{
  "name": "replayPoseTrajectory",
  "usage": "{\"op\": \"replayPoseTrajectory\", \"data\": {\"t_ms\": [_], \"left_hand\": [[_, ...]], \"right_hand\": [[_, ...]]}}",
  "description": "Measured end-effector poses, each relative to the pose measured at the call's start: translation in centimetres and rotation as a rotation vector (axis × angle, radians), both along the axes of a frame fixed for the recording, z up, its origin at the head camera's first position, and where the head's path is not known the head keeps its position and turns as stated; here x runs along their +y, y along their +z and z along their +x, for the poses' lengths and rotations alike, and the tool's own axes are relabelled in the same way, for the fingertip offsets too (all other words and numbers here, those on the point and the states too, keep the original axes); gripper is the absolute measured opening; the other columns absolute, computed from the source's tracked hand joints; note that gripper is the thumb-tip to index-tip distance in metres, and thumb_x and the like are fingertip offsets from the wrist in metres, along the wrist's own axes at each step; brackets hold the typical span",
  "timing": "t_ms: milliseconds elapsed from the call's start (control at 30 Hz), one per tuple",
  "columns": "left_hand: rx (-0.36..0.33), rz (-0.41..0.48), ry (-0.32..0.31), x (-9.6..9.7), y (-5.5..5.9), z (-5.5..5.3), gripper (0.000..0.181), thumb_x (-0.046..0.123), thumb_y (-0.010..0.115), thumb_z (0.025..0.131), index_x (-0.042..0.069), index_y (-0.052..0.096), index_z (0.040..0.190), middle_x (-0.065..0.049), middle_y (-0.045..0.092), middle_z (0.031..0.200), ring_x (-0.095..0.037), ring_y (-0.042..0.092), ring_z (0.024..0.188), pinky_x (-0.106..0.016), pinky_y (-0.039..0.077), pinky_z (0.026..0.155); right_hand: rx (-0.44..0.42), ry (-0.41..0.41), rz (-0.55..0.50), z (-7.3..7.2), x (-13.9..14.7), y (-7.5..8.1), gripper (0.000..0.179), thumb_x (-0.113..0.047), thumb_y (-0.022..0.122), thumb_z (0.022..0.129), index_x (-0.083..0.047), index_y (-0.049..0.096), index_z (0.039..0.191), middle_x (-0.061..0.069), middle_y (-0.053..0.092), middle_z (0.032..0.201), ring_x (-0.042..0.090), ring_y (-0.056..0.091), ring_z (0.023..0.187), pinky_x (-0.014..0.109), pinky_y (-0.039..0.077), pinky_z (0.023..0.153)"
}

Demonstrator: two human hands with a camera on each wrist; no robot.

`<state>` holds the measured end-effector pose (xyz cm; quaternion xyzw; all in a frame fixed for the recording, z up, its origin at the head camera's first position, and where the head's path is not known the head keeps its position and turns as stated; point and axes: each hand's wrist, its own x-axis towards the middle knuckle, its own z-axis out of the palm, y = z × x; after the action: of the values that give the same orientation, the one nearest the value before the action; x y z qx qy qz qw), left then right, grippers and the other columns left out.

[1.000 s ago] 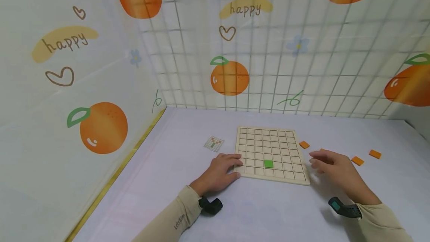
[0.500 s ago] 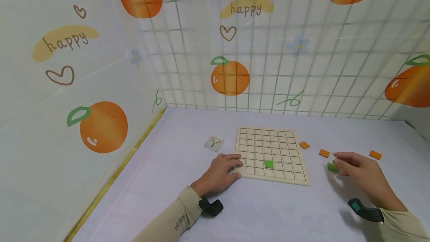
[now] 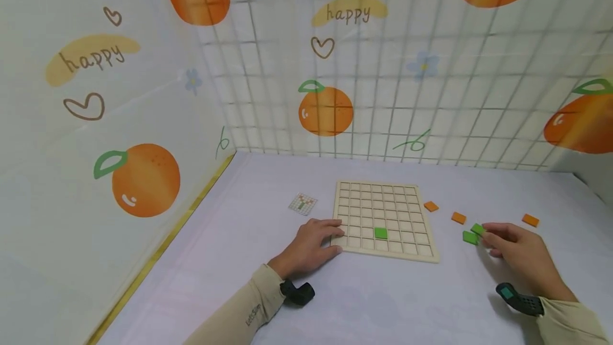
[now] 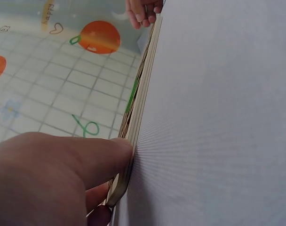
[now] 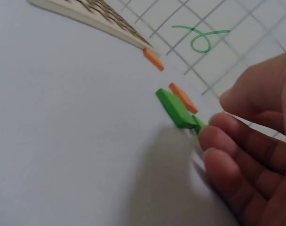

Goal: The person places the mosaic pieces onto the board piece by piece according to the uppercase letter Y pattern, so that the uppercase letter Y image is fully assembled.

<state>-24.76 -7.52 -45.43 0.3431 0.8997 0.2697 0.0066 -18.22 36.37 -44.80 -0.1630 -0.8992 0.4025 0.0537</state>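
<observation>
A pale wooden grid board [image 3: 361,212] lies on the table with one green tile [image 3: 380,233] in a cell near its front. My left hand [image 3: 311,246] rests at the board's left edge, fingers over the rim. In the left wrist view the thumb [image 4: 110,157] touches the board's edge by a corner. To the right of the board, my right hand [image 3: 519,252] has its fingertips at a second green tile [image 3: 477,229], partly covering it. Whether they pinch it is unclear. Beside that lies another green tile [image 3: 470,237], plain in the right wrist view.
Orange tiles lie right of the board: one orange tile [image 3: 431,206] by its edge, another orange tile [image 3: 458,218] farther right, and an orange tile [image 3: 530,220] beyond the right hand. Left of the board is a small card [image 3: 303,204] with a coloured grid pattern. A printed curtain [image 3: 268,95] stands behind.
My right hand has moved right, from beside the board to the green tiles. Two green tiles now show, and one orange tile is no longer visible near the hand. The left hand stays put.
</observation>
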Motion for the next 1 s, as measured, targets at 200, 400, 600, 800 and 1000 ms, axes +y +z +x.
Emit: {"op": "replayPoseTrajectory", "data": {"t_ms": [200, 400, 600, 800, 1000], "left_hand": [[-0.004, -0.011, 0.012, -0.2, -0.5, 0.1, 0.035, 0.032, 0.064, 0.098, 0.02, 0.066, 0.13, 0.008, 0.047, 0.151, -0.02, 0.044, 0.133, -0.045, 0.032, 0.11], [0.006, 0.0, 0.007, -0.2, -0.3, 0.2, 0.035, 0.031, 0.063, 0.098, 0.018, 0.067, 0.13, 0.006, 0.049, 0.15, -0.021, 0.045, 0.132, -0.046, 0.033, 0.109], [0.008, -0.002, 0.003, 0.0, -0.2, 0.1, 0.034, 0.031, 0.062, 0.098, 0.018, 0.067, 0.129, 0.006, 0.049, 0.15, -0.02, 0.046, 0.13, -0.045, 0.034, 0.108], [0.021, -0.003, -0.006, 0.0, -0.3, 0.0, 0.033, 0.03, 0.062, 0.098, 0.018, 0.067, 0.129, 0.005, 0.05, 0.149, -0.021, 0.046, 0.131, -0.046, 0.033, 0.108], [0.017, 0.0, 0.002, 0.1, -0.1, 0.0, 0.033, 0.03, 0.062, 0.098, 0.018, 0.067, 0.128, 0.006, 0.05, 0.149, -0.021, 0.046, 0.13, -0.046, 0.034, 0.108]], "right_hand": [[-0.005, 0.026, 0.075, -0.2, 0.0, -0.6, 0.047, -0.028, 0.058, 0.102, 0.005, 0.055, 0.135, 0.027, 0.06, 0.124, 0.029, 0.061, 0.09, 0.028, 0.05, 0.061], [0.031, 0.04, 0.18, -0.3, -0.5, -0.7, 0.041, -0.022, 0.061, 0.099, 0.007, 0.059, 0.129, 0.028, 0.063, 0.119, 0.034, 0.062, 0.093, 0.033, 0.051, 0.062], [0.015, 0.039, 0.233, -0.3, -1.1, -0.6, 0.04, -0.018, 0.062, 0.096, 0.009, 0.06, 0.126, 0.03, 0.062, 0.117, 0.043, 0.058, 0.101, 0.051, 0.05, 0.074], [-0.025, 0.07, 0.24, -0.6, -1.2, -0.3, 0.041, -0.017, 0.063, 0.096, 0.011, 0.06, 0.126, 0.031, 0.059, 0.117, 0.045, 0.057, 0.103, 0.055, 0.049, 0.077], [-0.02, 0.115, 0.265, -0.7, -1.4, -0.2, 0.04, -0.012, 0.064, 0.094, 0.011, 0.06, 0.127, 0.032, 0.059, 0.117, 0.045, 0.057, 0.102, 0.056, 0.05, 0.078]]}}
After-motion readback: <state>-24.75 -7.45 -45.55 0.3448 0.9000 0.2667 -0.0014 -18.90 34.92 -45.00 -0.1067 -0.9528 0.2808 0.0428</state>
